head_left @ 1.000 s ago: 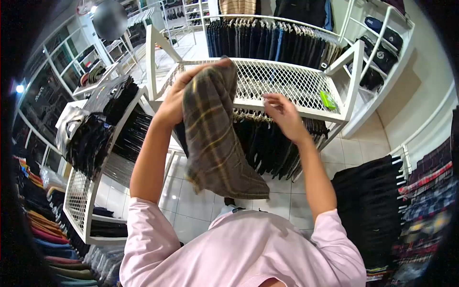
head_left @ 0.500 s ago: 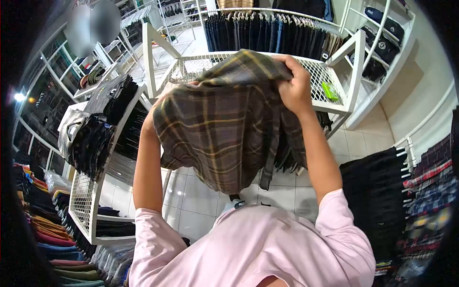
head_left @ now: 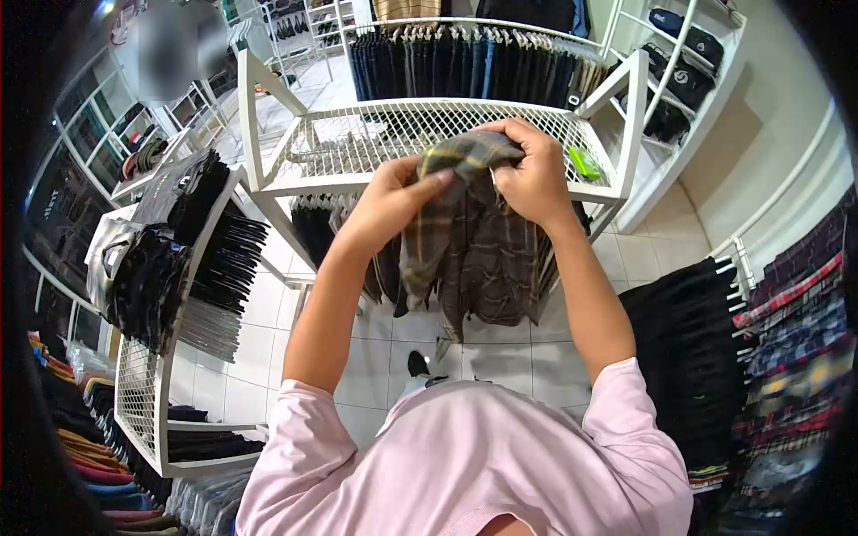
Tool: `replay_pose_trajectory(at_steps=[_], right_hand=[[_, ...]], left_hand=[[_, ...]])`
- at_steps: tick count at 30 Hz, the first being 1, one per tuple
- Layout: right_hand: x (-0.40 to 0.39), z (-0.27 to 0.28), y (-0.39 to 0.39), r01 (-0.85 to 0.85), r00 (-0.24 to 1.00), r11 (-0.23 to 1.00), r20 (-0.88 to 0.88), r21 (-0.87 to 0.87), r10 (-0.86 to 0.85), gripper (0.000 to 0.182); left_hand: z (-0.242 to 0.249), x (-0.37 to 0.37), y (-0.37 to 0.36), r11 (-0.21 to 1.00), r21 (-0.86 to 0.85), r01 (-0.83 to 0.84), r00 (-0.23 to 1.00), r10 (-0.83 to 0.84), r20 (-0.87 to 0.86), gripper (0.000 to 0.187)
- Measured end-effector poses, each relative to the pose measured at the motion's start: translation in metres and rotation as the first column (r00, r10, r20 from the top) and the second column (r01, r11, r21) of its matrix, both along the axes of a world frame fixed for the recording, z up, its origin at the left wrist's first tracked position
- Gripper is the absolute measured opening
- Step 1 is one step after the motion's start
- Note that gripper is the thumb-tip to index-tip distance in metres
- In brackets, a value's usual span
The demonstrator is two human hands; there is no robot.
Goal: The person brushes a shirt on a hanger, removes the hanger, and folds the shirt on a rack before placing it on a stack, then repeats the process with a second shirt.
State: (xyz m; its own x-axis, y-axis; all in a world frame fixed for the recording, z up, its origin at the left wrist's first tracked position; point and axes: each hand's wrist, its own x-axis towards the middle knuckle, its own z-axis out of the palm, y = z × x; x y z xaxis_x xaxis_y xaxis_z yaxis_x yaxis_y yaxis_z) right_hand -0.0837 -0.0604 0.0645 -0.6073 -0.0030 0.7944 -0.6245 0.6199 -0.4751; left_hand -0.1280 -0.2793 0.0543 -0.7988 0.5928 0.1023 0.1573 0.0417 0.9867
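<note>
A dark plaid shirt (head_left: 492, 259) in brown and grey with yellow lines hangs from both my hands, in front of a white mesh-topped rack. My left hand (head_left: 399, 196) pinches its bunched upper part from the left, thumb lying across the cloth. On the other side, my right hand (head_left: 534, 174) grips the same bunched part, fingers curled over it. The rest of the shirt drops in loose folds below my hands, above the tiled floor.
The white mesh shelf (head_left: 375, 134) carries a bright green packet (head_left: 585, 163) at its right end. Folded dark clothes (head_left: 152, 277) lie on a rack at left. Black garments (head_left: 688, 348) and plaid shirts (head_left: 795, 357) hang at right. Trousers (head_left: 465, 67) hang behind.
My hands have come closer together and the shirt, spread wide before, is now bunched at the top and hangs narrower. The view has shifted slightly.
</note>
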Motion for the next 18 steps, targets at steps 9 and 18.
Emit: replay_pose_trajectory(at_steps=[9, 18], right_hand=[[0.021, -0.003, 0.045, 0.305, 0.950, 0.939, -0.122, 0.159, -0.288, 0.035], [0.064, -0.105, -0.006, 0.339, 0.938, 0.925, -0.005, -0.172, -0.345, 0.029]], left_hand=[[0.016, -0.020, 0.052, 0.991, 0.081, 0.102, 0.993, -0.107, 0.058, 0.031], [0.049, -0.016, 0.060, 0.957, 0.246, 0.157, 0.976, -0.189, 0.111, 0.032]])
